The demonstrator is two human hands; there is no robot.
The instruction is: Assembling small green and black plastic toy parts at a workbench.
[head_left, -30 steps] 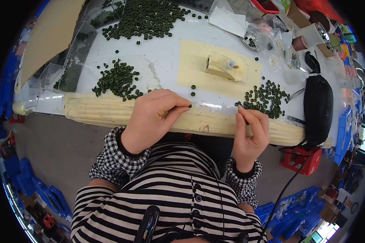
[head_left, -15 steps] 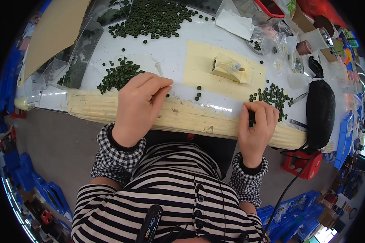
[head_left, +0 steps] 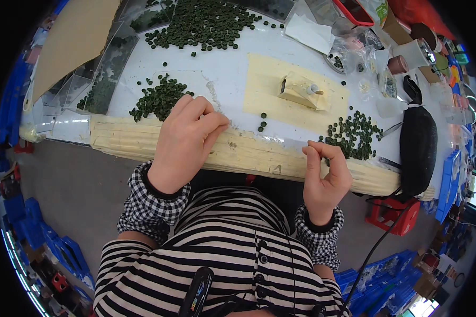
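So the left hand (head_left: 180, 145) is over the cream padded strip along the front edge (head_left: 248, 156) of the white desk (head_left: 209, 61). Thumb and index are drawn in to a pinch, but I honestly can't tell whether the tips meet or have a piece between them.

Right hand (head_left: 327, 182) is much the same, thumb and index tips close together over that strip. A bit of dark green shows behind the thumb; can't tell if the fingers have hold of it.

The small dark green round pieces are all over: a pile (head_left: 161, 98) just beyond the left hand, a looser pile (head_left: 354, 132) beyond the right one, and a big heap (head_left: 203, 26) at the far side. A few strays (head_left: 263, 115) lie between the hands, near a cream tape-wrapped block with a small peg (head_left: 300, 94) on a pale yellow sheet (head_left: 259, 84). Off to the right there's a long black bundle (head_left: 418, 150).
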